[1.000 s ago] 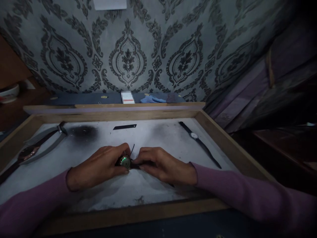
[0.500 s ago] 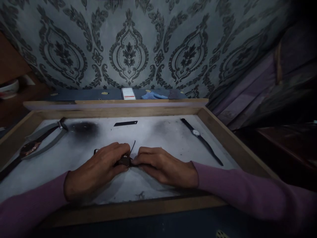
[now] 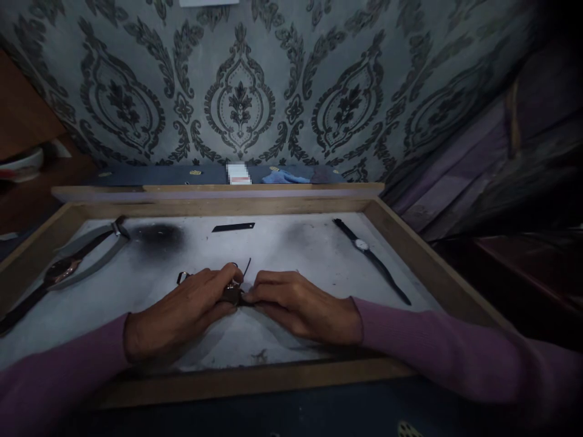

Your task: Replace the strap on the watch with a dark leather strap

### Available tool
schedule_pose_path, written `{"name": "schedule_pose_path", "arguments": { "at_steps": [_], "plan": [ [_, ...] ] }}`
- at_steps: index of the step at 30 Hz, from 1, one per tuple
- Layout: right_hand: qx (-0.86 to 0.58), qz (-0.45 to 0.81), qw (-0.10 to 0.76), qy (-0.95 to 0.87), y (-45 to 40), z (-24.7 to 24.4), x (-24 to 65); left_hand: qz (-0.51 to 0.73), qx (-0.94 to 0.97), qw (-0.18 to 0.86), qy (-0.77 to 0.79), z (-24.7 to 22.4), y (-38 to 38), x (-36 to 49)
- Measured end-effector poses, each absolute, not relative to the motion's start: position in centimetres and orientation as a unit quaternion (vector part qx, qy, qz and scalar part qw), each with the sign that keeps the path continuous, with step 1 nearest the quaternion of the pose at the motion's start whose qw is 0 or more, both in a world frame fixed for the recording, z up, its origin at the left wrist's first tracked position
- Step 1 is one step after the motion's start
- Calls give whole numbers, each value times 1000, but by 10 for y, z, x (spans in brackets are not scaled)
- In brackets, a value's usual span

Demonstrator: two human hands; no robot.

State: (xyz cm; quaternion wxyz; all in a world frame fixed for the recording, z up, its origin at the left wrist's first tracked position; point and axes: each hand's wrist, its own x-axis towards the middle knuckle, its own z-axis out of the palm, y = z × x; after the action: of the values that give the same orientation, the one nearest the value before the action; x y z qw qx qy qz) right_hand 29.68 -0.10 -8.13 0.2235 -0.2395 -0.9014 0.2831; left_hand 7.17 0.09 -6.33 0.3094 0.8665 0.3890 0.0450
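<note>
My left hand point(image 3: 184, 306) is closed around a small dark watch point(image 3: 231, 294) near the middle of the tray. A buckle point(image 3: 182, 277) shows past the back of that hand. My right hand point(image 3: 303, 303) pinches the dark strap end at the watch's right side; its fingertips partly hide the strap. A thin dark piece point(image 3: 247, 266) sticks up between the two hands. What it belongs to is unclear.
The wooden-rimmed tray point(image 3: 228, 383) holds a black blade point(image 3: 234, 227), a watch with a white dial point(image 3: 362, 245) at right and a brown watch point(image 3: 61, 271) with grey pliers-like arms at left. Behind lie a blue cloth point(image 3: 285, 176) and a small box point(image 3: 238, 173).
The camera view has shifted slightly. The buckle beside my left hand shows more now, and the left index finger has lifted a little. My right hand keeps its place.
</note>
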Motion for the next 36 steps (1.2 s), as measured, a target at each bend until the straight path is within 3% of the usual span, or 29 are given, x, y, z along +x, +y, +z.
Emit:
{"name": "schedule_pose_path", "arguments": {
  "at_steps": [19, 36],
  "plan": [
    [-273, 266, 193, -904, -3, -78, 296, 91, 865, 339, 359, -69, 4, 64],
    [-274, 296, 215, -889, -2, -84, 296, 94, 878, 332, 332, -70, 6, 65]
  ]
}}
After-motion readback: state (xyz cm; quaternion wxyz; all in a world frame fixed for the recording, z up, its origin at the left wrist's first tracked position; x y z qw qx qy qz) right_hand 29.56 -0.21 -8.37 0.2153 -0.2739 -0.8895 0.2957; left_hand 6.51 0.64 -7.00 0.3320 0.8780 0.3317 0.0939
